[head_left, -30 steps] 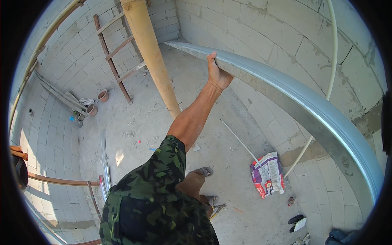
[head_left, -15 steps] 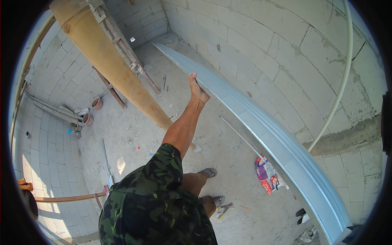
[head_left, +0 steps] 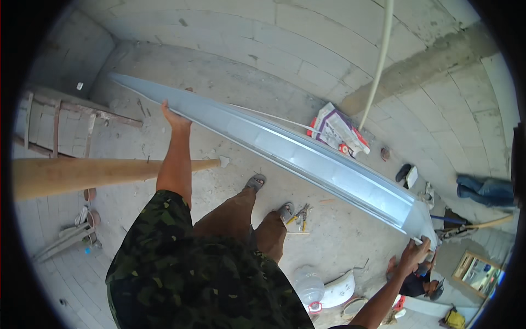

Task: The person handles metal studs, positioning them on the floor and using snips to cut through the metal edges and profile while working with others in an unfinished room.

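Observation:
A long silvery sheet-metal channel (head_left: 293, 151) stretches across in front of me, from the far left down to the near right. My left hand (head_left: 176, 116) grips its near edge towards the far end, with most of the fingers out of sight beneath the metal. At the near right end, my right hand (head_left: 415, 255) is closed on the channel's corner. The channel is held above the floor, its hollow side facing up.
A thick bamboo pole (head_left: 104, 174) slants in from the left. Pliers (head_left: 299, 216) lie by my sandalled feet. A printed bag (head_left: 337, 129) rests near the block wall (head_left: 307, 41). Another person (head_left: 422, 282) is low at the lower right, near a clear plastic jug (head_left: 308, 288).
My view has swung to the right, and the channel now lies more crosswise. My right hand has come into view, gripping the near end. The left hand still holds the channel.

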### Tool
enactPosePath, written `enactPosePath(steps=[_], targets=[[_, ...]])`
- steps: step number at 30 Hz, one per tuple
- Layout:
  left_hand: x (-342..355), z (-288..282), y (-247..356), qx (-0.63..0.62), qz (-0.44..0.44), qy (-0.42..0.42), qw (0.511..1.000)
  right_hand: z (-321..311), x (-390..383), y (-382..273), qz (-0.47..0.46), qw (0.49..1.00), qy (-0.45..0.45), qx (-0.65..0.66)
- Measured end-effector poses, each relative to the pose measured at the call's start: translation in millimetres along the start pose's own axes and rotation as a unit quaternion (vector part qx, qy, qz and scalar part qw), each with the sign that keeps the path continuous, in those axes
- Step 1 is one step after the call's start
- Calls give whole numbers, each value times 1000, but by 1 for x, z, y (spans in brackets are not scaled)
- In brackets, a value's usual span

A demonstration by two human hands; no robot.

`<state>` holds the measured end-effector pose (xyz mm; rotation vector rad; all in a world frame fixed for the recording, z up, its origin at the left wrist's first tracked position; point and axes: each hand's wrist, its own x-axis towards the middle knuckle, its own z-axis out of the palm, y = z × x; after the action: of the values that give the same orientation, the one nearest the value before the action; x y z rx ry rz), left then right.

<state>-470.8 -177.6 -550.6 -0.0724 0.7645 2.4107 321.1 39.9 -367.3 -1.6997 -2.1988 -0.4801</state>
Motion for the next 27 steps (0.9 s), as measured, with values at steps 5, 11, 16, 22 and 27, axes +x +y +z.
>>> enactPosePath(steps=[5,11,16,22,27], targets=[[3,-11,-5,55,-19,142,988,39,21,9,12,998,47,37],[-45,35,-68,112,-89,166,976,44,-11,32,46,997,64,19],[-118,61,-106,122,-106,165,973,57,-37,31,44,998,39,11],[-186,104,-110,572,225,96,783,70,-45,26,44,998,32,9],[-274,226,-196,731,107,-486,467,72,-72,59,59,998,29,-18]])
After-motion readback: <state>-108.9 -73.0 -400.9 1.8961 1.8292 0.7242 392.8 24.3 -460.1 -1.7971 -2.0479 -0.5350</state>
